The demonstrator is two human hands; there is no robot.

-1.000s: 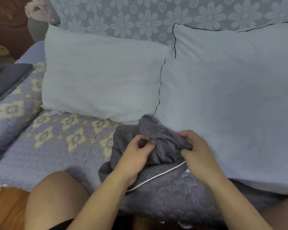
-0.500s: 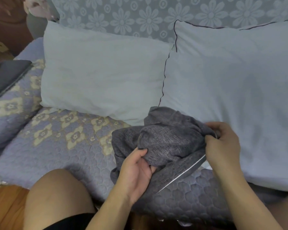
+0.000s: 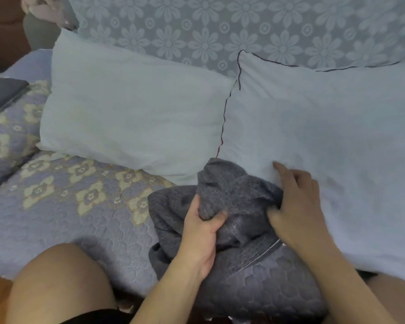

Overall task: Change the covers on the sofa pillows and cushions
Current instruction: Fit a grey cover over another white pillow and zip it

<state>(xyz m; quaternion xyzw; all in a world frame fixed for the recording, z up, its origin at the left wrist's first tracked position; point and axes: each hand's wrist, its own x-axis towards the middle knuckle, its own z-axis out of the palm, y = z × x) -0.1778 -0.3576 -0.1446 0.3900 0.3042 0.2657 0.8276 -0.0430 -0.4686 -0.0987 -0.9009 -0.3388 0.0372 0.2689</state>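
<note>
- A home sitting room: beyond the hands, a sofa's floral-patterned backrest (image 3: 220, 24).
- Two pale pillows (image 3: 131, 113) lean against it.
- A quilted flower-print seat cover (image 3: 63, 206) spreads left of the hands.

The crumpled dark grey woven cushion cover (image 3: 232, 206) hides the lower left corner of the large pale blue pillow with dark piping (image 3: 325, 136), which runs off the right edge. The right hand (image 3: 297, 206) is motion-blurred, its fingertips buried in folds. A dark flat object (image 3: 2, 94) is cut off at left, unidentifiable.
</note>
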